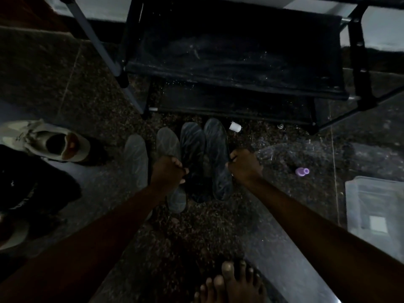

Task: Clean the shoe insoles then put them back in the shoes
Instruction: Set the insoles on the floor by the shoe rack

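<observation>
Insoles between left grip, right grip

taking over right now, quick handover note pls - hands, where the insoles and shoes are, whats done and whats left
Left hand: grip curled where the two middle insoles meet; too dark to tell which it holds.
Right hand: fist round a thin dark tool beside the rightmost insole.
Things: four insoles in a row on the floor; beige shoe stands left of them.
Done: insoles out.
Left: cleaning (progress unclear), then refit all four.
</observation>
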Action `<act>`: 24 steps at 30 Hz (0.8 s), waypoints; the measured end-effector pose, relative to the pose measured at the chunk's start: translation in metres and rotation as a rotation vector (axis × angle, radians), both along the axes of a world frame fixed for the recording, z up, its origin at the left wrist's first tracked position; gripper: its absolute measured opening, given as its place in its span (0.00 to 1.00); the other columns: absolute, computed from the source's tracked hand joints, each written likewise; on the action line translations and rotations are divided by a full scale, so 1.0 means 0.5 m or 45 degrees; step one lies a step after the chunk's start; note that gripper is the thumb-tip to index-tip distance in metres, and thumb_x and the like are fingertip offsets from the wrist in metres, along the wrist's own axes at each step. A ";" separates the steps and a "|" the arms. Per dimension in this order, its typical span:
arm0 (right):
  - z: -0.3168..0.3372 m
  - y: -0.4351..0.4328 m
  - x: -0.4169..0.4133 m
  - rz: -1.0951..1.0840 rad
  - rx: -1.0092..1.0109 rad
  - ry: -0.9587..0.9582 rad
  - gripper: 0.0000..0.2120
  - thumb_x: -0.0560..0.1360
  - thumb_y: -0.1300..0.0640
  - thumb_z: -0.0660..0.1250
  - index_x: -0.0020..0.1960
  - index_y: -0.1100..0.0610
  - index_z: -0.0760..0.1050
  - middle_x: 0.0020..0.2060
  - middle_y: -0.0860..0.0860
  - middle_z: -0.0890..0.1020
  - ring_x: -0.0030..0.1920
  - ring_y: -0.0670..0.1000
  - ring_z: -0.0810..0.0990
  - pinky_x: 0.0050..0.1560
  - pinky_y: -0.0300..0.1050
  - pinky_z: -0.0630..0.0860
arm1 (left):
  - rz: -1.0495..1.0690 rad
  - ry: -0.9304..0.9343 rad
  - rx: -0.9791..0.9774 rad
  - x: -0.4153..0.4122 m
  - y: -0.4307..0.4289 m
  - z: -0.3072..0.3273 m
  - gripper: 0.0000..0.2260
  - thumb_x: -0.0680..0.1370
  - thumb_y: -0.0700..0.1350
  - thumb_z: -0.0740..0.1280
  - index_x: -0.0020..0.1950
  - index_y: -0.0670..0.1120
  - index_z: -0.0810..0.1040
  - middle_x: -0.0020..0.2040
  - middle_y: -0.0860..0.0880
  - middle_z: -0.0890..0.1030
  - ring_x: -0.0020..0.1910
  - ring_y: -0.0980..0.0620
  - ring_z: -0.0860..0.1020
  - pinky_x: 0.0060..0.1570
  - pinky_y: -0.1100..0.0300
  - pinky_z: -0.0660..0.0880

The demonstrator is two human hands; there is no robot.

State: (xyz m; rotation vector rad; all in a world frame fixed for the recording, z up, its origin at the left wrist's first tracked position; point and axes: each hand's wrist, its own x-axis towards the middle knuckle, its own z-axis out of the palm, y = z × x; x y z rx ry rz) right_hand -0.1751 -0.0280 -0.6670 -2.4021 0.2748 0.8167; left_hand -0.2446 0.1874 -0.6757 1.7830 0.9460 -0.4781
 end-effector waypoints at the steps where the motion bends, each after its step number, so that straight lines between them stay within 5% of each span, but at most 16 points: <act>1: 0.001 -0.002 0.001 -0.003 -0.006 -0.010 0.06 0.68 0.50 0.70 0.43 0.45 0.74 0.49 0.52 0.82 0.55 0.58 0.81 0.67 0.64 0.71 | 0.043 0.006 -0.030 0.001 -0.003 -0.003 0.13 0.77 0.34 0.73 0.37 0.45 0.73 0.39 0.48 0.79 0.38 0.52 0.79 0.49 0.45 0.84; 8: -0.013 -0.017 0.004 -0.082 0.000 -0.018 0.06 0.63 0.49 0.69 0.37 0.48 0.73 0.45 0.53 0.83 0.52 0.58 0.83 0.64 0.66 0.73 | -0.035 0.010 -0.001 0.011 -0.017 -0.005 0.12 0.78 0.35 0.74 0.39 0.43 0.73 0.40 0.45 0.78 0.41 0.47 0.80 0.42 0.50 0.82; 14: -0.030 -0.030 0.000 -0.080 -0.015 -0.047 0.05 0.62 0.50 0.69 0.35 0.49 0.75 0.40 0.52 0.83 0.49 0.58 0.83 0.62 0.68 0.74 | -0.094 0.043 -0.011 0.012 -0.008 -0.016 0.07 0.77 0.37 0.75 0.46 0.38 0.78 0.45 0.39 0.84 0.40 0.43 0.85 0.44 0.40 0.85; 24: -0.040 -0.032 -0.003 -0.083 0.008 -0.050 0.06 0.64 0.50 0.70 0.37 0.47 0.74 0.42 0.52 0.83 0.50 0.58 0.82 0.61 0.67 0.75 | -0.286 0.027 0.178 0.010 -0.006 -0.019 0.09 0.77 0.41 0.76 0.45 0.41 0.76 0.38 0.41 0.84 0.31 0.47 0.85 0.36 0.46 0.84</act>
